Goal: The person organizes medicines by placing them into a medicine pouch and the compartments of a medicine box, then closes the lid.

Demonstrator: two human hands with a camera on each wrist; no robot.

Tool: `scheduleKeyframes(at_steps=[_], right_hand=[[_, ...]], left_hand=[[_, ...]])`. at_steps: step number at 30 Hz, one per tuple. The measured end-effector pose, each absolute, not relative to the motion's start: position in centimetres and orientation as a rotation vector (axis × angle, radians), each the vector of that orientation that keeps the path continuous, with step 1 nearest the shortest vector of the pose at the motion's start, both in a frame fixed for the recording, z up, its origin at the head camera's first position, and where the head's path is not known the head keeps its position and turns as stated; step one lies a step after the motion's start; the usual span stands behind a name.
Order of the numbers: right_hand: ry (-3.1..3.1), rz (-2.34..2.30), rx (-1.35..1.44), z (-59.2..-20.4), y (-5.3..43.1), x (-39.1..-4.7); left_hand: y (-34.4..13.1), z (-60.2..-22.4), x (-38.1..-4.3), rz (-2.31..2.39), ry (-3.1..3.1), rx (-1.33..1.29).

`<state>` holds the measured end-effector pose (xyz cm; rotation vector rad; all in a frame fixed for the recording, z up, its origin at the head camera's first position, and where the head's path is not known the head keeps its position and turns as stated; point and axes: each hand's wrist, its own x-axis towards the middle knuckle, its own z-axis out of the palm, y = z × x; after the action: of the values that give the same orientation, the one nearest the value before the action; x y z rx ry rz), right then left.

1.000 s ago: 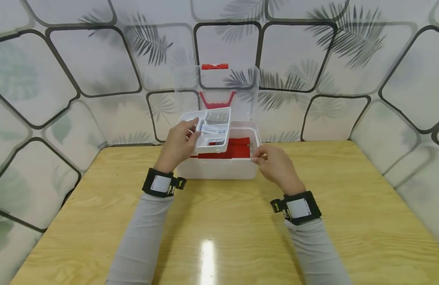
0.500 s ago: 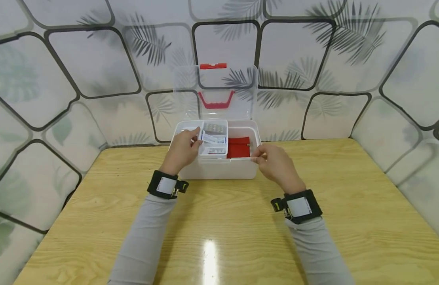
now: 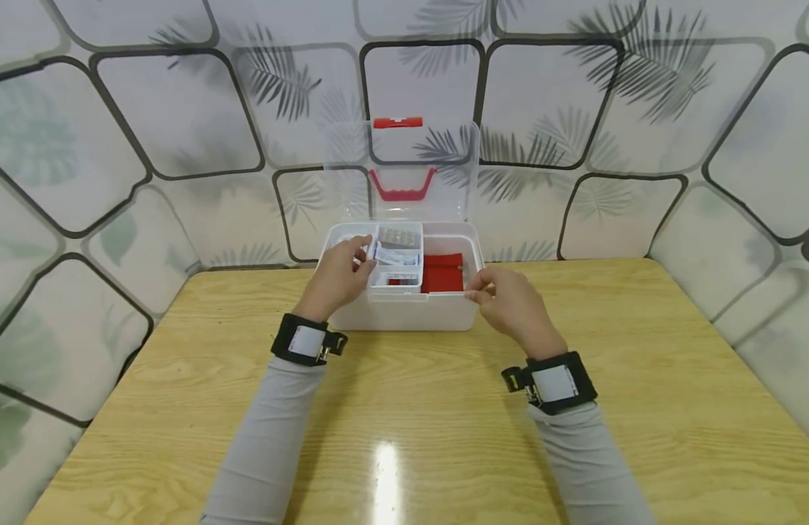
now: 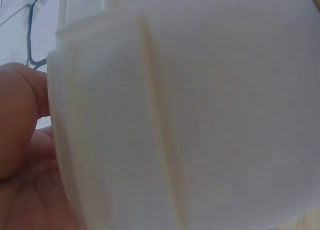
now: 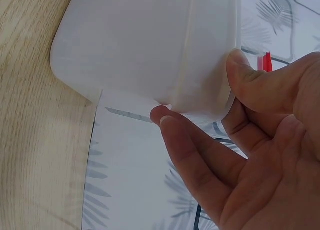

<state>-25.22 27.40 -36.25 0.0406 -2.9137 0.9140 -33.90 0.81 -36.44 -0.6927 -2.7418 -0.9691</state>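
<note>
A white first-aid box [image 3: 404, 313] stands on the table, its clear lid [image 3: 443, 197] raised at the back. In its left half sits a white compartment tray [image 3: 420, 281] with a blister pack [image 3: 399, 238], small white-and-blue packets [image 3: 397, 257] and a small printed item [image 3: 402, 278]. My left hand [image 3: 337, 277] reaches over the tray's left part and pinches its divider, partly hiding that compartment. My right hand [image 3: 511, 306] pinches the box's right front rim; in the right wrist view, the thumb [image 5: 250, 84] lies on the rim.
A red pouch [image 3: 442, 273] lies in the right half of the box. On the lid are a red handle [image 3: 402, 194] and a red latch [image 3: 397, 122] with a white cross. Behind the wooden table [image 3: 417, 408] hangs a leaf-patterned backdrop [image 3: 542, 95].
The tray, raised and tilted above the box a second ago, has come down with my left hand and now lies level inside it. My right hand stays on the rim.
</note>
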Motion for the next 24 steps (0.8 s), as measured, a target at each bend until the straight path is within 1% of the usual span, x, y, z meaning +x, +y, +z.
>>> scheduleKeyframes(at_steps=[8, 11, 17, 21, 24], right_hand=[[-2.916, 0.907, 0.055, -36.2, 27.2, -25.3], [-2.915, 0.915, 0.039, -36.2, 27.2, -25.3], [-2.903, 0.940, 0.071, -36.3, 27.4, -25.2], [-2.896, 0.967, 0.096, -36.5, 27.5, -25.4], [-2.890, 1.010, 0.143, -36.8, 27.8, -25.5]], left_hand=[[0.0, -36.3, -34.1, -1.065, -2.749, -0.702], [-0.5, -36.0, -34.2, -1.112, -2.688, -0.666], [-3.1, -35.6, -34.9, -1.275, -2.369, -0.417], [-5.2, -36.5, -35.8, -1.425, -2.302, -0.231], [-6.0, -37.5, -36.4, -1.591, -2.350, -0.180]])
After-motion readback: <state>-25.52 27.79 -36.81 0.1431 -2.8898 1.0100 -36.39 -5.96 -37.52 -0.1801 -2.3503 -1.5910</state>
